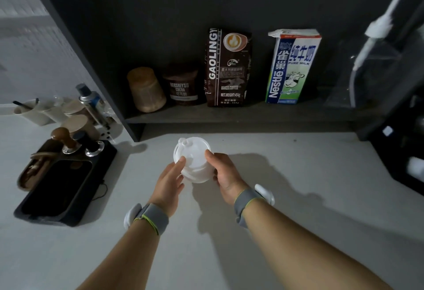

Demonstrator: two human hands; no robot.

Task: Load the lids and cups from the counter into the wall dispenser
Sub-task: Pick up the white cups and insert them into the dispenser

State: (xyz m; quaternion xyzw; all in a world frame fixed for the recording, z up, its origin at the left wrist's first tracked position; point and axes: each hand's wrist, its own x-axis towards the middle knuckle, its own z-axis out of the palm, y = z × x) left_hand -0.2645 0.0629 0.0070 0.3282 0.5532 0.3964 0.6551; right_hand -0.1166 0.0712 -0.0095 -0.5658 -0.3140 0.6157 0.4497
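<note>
A short stack of white plastic lids (193, 159) is held above the pale counter (298, 186), near its middle. My left hand (171, 180) grips the stack's left side with thumb and fingers. My right hand (223, 176) holds its right side, thumb on the top lid. The top lid faces up and shows a small sip tab at its far left edge. At the right edge hangs the wall dispenser (387, 44), a dark frame with clear tubes and white pieces inside. No cups can be made out on the counter.
A dark shelf (229, 115) at the back holds a jar (146, 90), a cocoa tub (182, 84), a coffee bag (226, 67) and a milk carton (292, 67). A black tamping tray with tampers (66, 175) sits left. Dark equipment (403, 152) stands right.
</note>
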